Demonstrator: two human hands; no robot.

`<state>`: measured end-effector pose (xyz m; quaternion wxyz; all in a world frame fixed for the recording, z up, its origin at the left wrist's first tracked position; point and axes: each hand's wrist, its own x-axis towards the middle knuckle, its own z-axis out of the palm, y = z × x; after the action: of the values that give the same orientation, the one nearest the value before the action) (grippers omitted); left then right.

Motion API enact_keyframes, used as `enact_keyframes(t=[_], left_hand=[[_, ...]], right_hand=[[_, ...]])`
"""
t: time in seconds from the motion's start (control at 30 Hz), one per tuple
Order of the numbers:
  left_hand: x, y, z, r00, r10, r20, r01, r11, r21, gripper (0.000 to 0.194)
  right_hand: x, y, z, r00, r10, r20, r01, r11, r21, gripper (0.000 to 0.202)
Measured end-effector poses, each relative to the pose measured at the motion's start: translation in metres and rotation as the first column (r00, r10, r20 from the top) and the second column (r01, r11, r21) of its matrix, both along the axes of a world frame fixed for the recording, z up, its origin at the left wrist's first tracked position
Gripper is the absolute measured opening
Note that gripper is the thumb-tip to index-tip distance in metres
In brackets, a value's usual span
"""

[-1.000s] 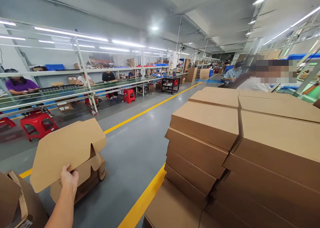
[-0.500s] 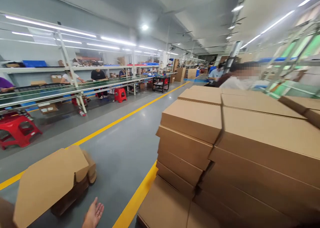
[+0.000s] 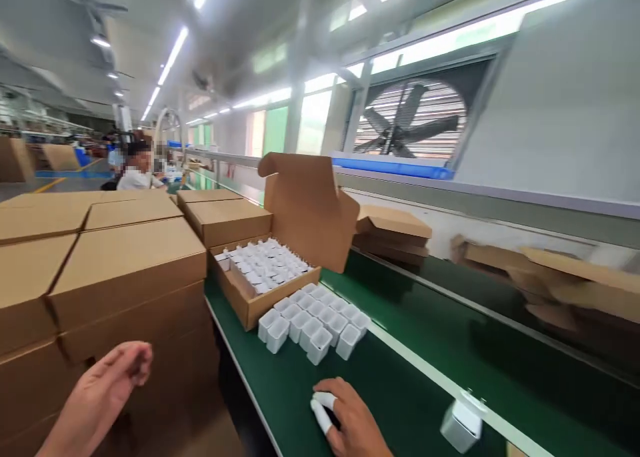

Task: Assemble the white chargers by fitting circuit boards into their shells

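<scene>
My left hand hangs before the stacked brown cartons, fingers curled together with nothing visible in them. Low over the green belt is my right hand, its fingers bent and apart, white covers on two of them; it holds nothing. Just beyond it stand rows of small white open-topped plastic housings. Behind these, an open carton with its lid raised contains white pieces in rows. One white plug adapter with metal pins lies to the right of my right hand.
Folded cardboard boxes lie across the belt, with more blurred cardboard farther right. A pale rail runs along the belt. A person in white sits beyond the cartons. A large wall fan is behind.
My view has swung right from the aisle and carton stack to the belt. My left hand, earlier open palm up, is now curled. My right hand has come into view.
</scene>
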<state>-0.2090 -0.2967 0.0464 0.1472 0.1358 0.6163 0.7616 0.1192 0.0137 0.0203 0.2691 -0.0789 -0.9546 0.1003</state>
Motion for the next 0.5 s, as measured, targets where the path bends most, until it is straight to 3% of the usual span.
enact_keyframes(t=[0.07, 0.1, 0.13, 0.2, 0.33, 0.5], left_hand=[[0.035, 0.064, 0.027, 0.969, -0.234, -0.081, 0.227, 0.970, -0.092, 0.041], [0.051, 0.090, 0.034, 0.910, -0.379, -0.167, 0.342, 0.915, -0.213, 0.036], [0.066, 0.113, 0.037, 0.845, -0.473, -0.249, 0.387, 0.862, -0.326, 0.034], [0.086, 0.148, 0.034, 0.745, -0.532, -0.403, 0.312, 0.811, -0.495, 0.033], [0.088, 0.180, 0.011, 0.717, -0.385, -0.581, 0.052, 0.861, -0.506, 0.035], [0.074, 0.187, -0.009, 0.699, -0.460, -0.548, 0.101, 0.821, -0.562, 0.034]], right_hand=[[-0.003, -0.010, 0.002, 0.999, -0.039, 0.038, 0.041, 0.998, -0.055, 0.027], [-0.005, -0.014, 0.002, 0.998, -0.045, 0.054, 0.049, 0.996, -0.076, 0.026], [-0.005, -0.015, 0.001, 0.997, -0.052, 0.066, 0.058, 0.994, -0.092, 0.026], [-0.005, -0.014, -0.005, 0.995, -0.055, 0.087, 0.064, 0.993, -0.102, 0.023], [-0.008, -0.002, -0.020, 0.993, -0.051, 0.106, 0.061, 0.994, -0.089, 0.008], [-0.010, 0.004, -0.024, 0.997, -0.066, 0.051, 0.071, 0.994, -0.087, 0.014]])
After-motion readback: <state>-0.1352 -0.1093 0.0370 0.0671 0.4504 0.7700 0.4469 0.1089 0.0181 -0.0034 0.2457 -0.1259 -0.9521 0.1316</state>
